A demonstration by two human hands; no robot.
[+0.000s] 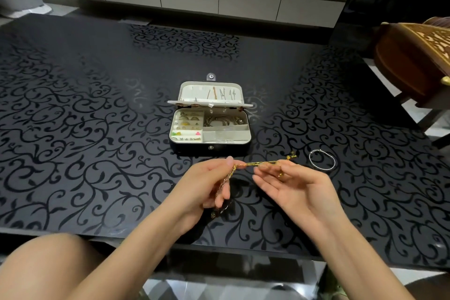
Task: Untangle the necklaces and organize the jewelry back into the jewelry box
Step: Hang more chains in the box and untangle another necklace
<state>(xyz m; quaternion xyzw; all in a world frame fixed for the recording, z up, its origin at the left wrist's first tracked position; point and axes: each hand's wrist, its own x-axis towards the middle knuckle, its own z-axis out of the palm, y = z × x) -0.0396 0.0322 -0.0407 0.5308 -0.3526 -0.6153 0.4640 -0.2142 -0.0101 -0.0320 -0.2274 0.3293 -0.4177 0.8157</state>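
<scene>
Bare knee (pixel 43 265), lower left, tucked against the near edge of the table (pixel 97 105), a dark glossy top with a scroll pattern. Left hand (pixel 209 184): thumb and forefinger pinch the gold necklaces (pixel 258 164) at one end of the twist, the loose length hanging past the palm, probably to anchor it. Right hand (pixel 292 185): palm up, fingers loosely spread, the strand crossing the fingertips; whether the thumb presses it cannot be told. The strand is held taut between both hands, clear of the tabletop, likely so the knot can be seen and worked. Jewelry box (pixel 194 150): just beyond the hands, lid (pixel 211 95) propped back, compartments facing the person; rings on the left, a heap of chains at upper right. Silver bangle (pixel 319 167): flat on the table, right of the box, not yet put away.
</scene>
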